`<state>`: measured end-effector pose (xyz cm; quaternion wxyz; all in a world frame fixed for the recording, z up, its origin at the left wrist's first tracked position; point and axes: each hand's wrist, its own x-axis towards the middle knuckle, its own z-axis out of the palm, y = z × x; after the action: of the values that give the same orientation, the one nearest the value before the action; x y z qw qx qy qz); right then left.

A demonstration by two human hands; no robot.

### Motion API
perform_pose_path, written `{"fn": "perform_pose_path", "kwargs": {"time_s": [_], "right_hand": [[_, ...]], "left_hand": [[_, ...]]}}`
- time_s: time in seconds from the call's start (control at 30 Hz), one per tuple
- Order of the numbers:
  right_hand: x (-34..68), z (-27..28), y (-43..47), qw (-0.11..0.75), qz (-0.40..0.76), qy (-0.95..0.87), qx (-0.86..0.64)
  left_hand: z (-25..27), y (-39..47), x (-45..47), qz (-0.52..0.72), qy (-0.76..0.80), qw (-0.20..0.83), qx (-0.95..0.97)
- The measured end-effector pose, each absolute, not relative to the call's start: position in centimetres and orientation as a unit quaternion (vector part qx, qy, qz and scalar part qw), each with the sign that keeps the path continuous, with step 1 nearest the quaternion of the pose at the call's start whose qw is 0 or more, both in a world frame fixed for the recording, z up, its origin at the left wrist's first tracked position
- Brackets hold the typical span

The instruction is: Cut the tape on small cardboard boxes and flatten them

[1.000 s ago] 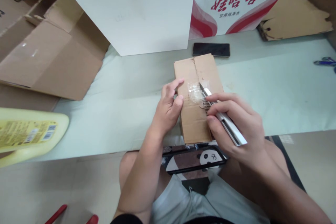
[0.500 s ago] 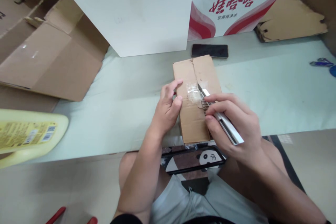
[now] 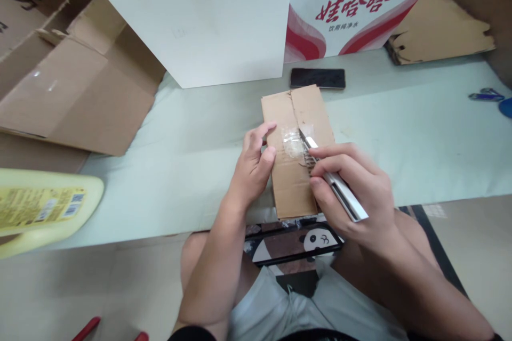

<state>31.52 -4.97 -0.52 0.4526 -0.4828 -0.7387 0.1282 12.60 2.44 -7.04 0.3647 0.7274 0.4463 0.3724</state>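
Observation:
A small brown cardboard box [image 3: 294,186] lies on the table near its front edge, with clear tape [image 3: 291,141] across its middle seam. My left hand [image 3: 256,162] grips the box's left side, thumb and index finger at the top edge; the other fingertips are partly hidden. Held in my right hand [image 3: 352,186] is a silver utility knife [image 3: 347,200], blade out. Its tip touches the seam at the tape, and torn cardboard shows just below the blade.
Behind the box lies a black phone [image 3: 318,78]. White cartons [image 3: 200,32] stand at the back, a large cardboard box [image 3: 76,90] at left. A yellow bottle [image 3: 90,197] is at front left, folded cardboard [image 3: 440,32] at back right. A blue-handled item [image 3: 486,96] lies far right.

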Motion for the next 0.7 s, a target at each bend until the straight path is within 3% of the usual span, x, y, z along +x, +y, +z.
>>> {"fn": "perform_pose_path", "kwargs": {"time_s": [0.7], "right_hand": [[31.74, -0.52, -5.0, 0.496, 0.121, -0.729, -0.456]], "left_hand": [[-7.2, 2.38, 12.68, 0.382, 0.449, 0.358, 0.724]]}}
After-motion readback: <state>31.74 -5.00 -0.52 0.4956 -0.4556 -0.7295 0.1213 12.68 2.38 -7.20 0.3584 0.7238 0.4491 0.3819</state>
